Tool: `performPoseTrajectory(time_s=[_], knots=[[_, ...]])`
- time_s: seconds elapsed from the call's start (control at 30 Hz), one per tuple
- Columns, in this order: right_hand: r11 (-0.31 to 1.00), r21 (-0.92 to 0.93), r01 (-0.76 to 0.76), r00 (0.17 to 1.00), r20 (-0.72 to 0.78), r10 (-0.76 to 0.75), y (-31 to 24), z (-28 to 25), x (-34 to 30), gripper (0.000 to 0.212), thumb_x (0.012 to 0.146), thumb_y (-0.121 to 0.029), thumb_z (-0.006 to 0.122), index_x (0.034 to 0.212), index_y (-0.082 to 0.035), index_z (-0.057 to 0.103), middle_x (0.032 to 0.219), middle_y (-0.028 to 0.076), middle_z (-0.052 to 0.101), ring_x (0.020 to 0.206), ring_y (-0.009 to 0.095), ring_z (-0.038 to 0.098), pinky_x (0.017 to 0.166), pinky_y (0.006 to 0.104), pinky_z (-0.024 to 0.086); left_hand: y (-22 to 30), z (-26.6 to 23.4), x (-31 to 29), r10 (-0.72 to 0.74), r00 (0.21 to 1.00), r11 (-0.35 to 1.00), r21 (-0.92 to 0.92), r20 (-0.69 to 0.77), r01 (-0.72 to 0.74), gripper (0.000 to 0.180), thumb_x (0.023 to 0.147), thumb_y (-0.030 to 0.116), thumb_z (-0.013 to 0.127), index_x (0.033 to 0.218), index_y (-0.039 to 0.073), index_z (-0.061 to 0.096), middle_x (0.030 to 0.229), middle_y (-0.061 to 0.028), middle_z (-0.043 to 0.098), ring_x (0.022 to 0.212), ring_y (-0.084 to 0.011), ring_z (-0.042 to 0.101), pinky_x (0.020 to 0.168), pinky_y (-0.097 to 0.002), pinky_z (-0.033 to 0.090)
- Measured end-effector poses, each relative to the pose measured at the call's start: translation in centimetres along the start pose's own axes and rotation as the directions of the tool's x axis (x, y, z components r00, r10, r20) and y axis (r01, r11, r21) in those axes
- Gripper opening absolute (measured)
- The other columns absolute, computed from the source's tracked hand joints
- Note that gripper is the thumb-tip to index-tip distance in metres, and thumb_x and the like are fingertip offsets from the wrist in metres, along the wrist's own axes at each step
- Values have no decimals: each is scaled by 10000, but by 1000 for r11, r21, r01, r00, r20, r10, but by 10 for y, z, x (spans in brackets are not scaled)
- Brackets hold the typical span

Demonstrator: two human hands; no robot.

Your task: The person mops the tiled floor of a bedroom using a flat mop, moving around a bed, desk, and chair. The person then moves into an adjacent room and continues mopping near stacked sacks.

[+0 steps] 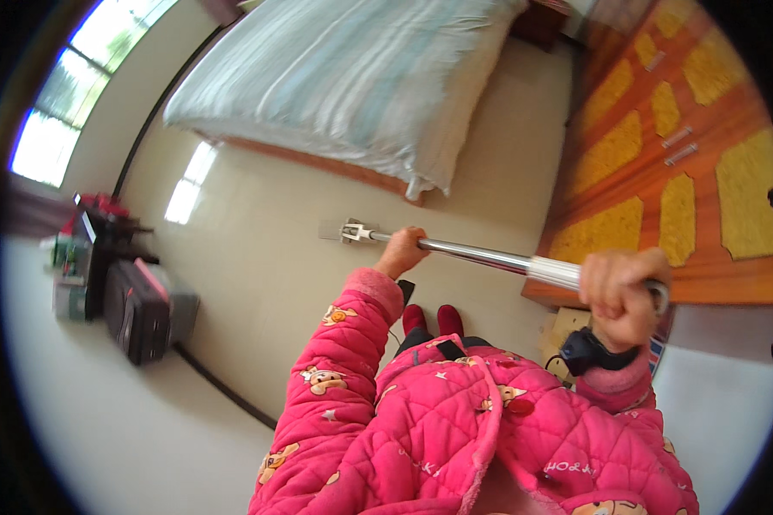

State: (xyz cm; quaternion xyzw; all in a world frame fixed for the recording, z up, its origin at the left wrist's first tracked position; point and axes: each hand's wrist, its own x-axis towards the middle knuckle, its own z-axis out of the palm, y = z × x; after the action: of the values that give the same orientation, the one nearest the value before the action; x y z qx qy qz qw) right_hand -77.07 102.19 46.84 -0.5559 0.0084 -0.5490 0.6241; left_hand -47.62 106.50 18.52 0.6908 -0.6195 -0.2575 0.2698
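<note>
A flat mop with a silver pole (481,252) slants across in front of me. My left hand (404,251) is closed around the lower part of the pole. On the white grip at its upper end, my right hand (623,296) is wrapped tight, with a grey hanging loop showing past the fingers. The white hinged joint (353,231) joins the pole to a thin greyish mop head that lies on the pale tiled floor (266,219), left of my left hand. Pink quilted sleeves cover both my arms, and a black band is on my right wrist.
A bed (335,77) with a striped cover stands ahead. Along the right runs a wooden wardrobe (661,172) with yellow panels. A black suitcase (137,311) and boxes are by the left wall, below a bright window (77,81). My red shoes (449,320) are on the floor.
</note>
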Motion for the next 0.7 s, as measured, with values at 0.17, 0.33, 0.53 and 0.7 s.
performPoseTrajectory(time_s=[0.17, 0.33, 0.53, 0.7], knots=[[984, -157, -88, 994, -80, 76, 36, 31, 5, 136, 788, 70, 392, 850, -1, 490, 490, 17, 398, 433, 103, 352, 471, 295, 366, -35, 4, 44, -2, 1000, 999, 37, 11, 2, 241, 600, 139, 761, 785, 53, 634, 816, -140, 613, 829, -336, 589, 746, -407, 482], [974, -190, -121, 981, -171, 88, 41, 42, 0, 134, 787, 53, 385, 844, -6, 490, 467, 6, 370, 424, 102, 336, 472, 293, 362, -53, 16, 50, 21, 998, 1000, 0, 62, -22, 232, 605, 125, 757, 793, 65, 634, 851, -132, 608, 881, -341, 567, 782, -405, 468], [962, -234, -139, 973, -211, 89, 28, 45, -18, 151, 803, 47, 376, 843, -16, 507, 450, -13, 358, 396, 96, 326, 471, 292, 358, -42, 37, 27, 4, 1000, 998, -58, -7, -5, 244, 623, 119, 753, 816, 73, 610, 860, -134, 594, 893, -341, 545, 793, -407, 457], [952, -269, -149, 980, -166, 106, 6, 42, -31, 173, 788, 66, 367, 836, -14, 513, 449, -13, 366, 392, 95, 330, 457, 293, 359, -19, 44, 3, -49, 999, 998, -27, 17, 49, 236, 636, 113, 748, 814, 67, 599, 891, -138, 589, 920, -336, 532, 809, -400, 454]])
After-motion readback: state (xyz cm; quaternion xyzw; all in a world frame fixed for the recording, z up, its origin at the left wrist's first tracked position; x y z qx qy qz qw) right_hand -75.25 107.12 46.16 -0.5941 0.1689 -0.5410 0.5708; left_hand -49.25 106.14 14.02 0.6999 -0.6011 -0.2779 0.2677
